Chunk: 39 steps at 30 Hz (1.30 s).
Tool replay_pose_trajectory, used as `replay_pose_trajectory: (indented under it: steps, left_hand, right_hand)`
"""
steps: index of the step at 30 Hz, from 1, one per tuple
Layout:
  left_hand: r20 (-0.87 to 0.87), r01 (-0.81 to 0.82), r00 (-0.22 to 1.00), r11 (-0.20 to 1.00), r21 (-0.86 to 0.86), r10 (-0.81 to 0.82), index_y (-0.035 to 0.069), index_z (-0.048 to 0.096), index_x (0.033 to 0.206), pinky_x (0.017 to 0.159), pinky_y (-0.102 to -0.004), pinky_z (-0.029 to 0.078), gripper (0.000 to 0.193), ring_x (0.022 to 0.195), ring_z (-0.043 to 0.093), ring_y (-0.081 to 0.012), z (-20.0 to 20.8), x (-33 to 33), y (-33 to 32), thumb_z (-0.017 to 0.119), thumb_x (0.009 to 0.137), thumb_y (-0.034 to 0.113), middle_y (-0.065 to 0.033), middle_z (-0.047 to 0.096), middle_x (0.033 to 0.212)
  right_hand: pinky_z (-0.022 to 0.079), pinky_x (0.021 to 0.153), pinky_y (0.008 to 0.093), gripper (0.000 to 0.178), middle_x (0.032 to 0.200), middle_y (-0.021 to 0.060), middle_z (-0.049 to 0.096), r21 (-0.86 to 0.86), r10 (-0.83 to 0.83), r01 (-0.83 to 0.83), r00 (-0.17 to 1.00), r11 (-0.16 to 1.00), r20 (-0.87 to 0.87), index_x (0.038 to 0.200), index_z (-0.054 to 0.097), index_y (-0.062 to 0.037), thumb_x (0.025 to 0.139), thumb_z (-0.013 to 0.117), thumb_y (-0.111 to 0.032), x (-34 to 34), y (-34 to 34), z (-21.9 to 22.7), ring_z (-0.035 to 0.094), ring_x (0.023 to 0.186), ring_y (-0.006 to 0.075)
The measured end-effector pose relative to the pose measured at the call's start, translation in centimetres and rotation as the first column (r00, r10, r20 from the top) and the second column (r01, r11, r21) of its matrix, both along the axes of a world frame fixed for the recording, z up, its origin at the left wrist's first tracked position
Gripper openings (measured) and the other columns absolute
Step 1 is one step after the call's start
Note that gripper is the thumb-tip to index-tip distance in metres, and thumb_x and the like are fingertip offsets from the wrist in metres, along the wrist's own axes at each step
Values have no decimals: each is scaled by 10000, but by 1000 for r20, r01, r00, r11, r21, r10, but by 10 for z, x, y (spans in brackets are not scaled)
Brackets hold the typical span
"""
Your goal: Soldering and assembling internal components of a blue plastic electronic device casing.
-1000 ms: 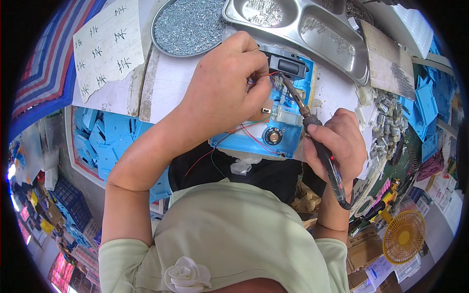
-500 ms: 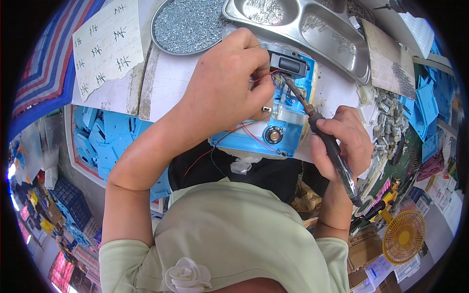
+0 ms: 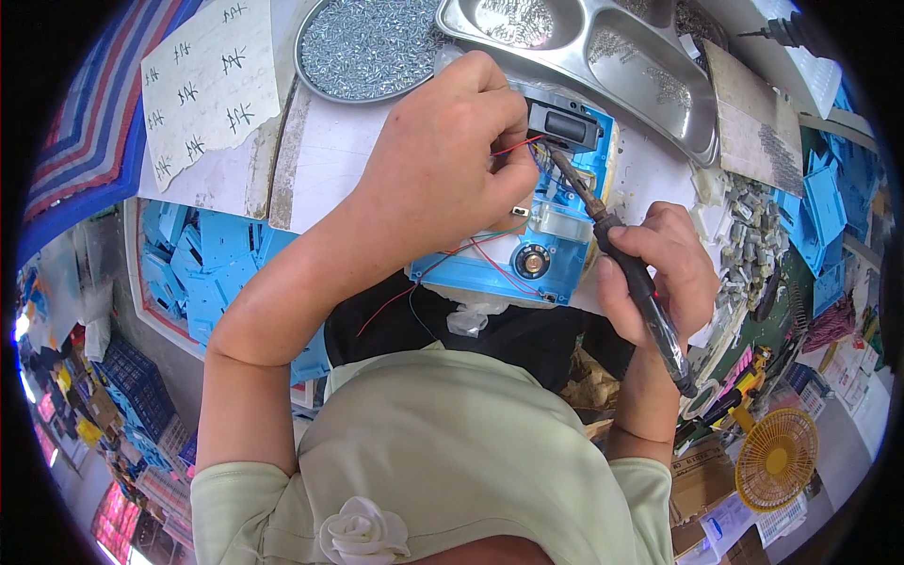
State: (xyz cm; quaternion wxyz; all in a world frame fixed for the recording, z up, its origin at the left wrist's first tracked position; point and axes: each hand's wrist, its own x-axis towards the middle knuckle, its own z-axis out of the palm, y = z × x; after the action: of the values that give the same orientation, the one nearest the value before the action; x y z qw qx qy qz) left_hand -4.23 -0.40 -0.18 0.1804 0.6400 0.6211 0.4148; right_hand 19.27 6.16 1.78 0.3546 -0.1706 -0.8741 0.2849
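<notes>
1. The right hand is closed in a fist-like grip around the black handle of a soldering iron, whose thin metal tip slants up and to the left into the upper part of the blue plastic housing.
2. The left hand lies curled over the left half of the blue plastic housing, fingers bent down onto it and pinching near a red wire; whether the fingertips actually grip the wire cannot be told.
3. The blue plastic housing rests on the white worktop, right in front of the person's chest, with a round speaker in its lower part and a black rectangular part at its top edge.
4. Just beyond the housing stands a round tray of small screws; to that tray's right is a compartmented steel tray.
5. Left of the housing, a paper sheet with handwriting lies on the worktop.
6. Right of the housing sit loose blue plastic parts; further toward the person is a small yellow fan.
</notes>
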Motion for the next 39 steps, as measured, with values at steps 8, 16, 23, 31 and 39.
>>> replay_pose_trajectory:
  steps: [8,16,23,31,39]
  left_hand:
    - [-23,-14,1000,1000,15,14,-6,626,777,625,-331,497,101,719,593,-232,-1,2,0,711,757,45,-96,561,855]
    - [-15,-19,1000,1000,6,19,-16,636,792,632,-325,502,101,723,600,-225,-1,2,0,710,765,47,-97,569,867]
    - [4,-16,1000,1000,-5,16,-21,632,795,619,-311,496,102,705,588,-196,-2,2,-1,710,775,41,-90,561,865]
    - [-8,-11,1000,1000,-14,11,-24,628,800,608,-304,483,105,694,577,-185,-1,1,0,710,780,39,-86,554,862]
    - [-10,-8,1000,1000,19,8,-10,650,867,607,-296,481,134,696,579,-182,1,0,-2,739,786,49,-82,559,871]
  right_hand:
    - [429,603,355,350,650,51,568,56,-15,15,1000,998,-2,1021,685,-59,691,787,-3,-3,-1,0,500,559,244]
    - [434,604,356,355,649,51,564,83,5,-4,1000,997,-7,1026,684,-61,694,794,3,-1,0,-3,504,556,246]
    - [435,598,363,342,650,55,566,55,-33,34,999,998,-13,1014,690,-53,693,793,0,7,-5,5,506,545,243]
    - [440,605,368,334,638,54,553,24,-47,48,999,999,-20,1016,698,-48,698,794,-12,15,-9,6,506,543,241]
    - [448,618,374,295,651,67,573,16,-56,56,998,998,-40,998,697,-37,720,795,-24,21,-10,6,522,554,249]
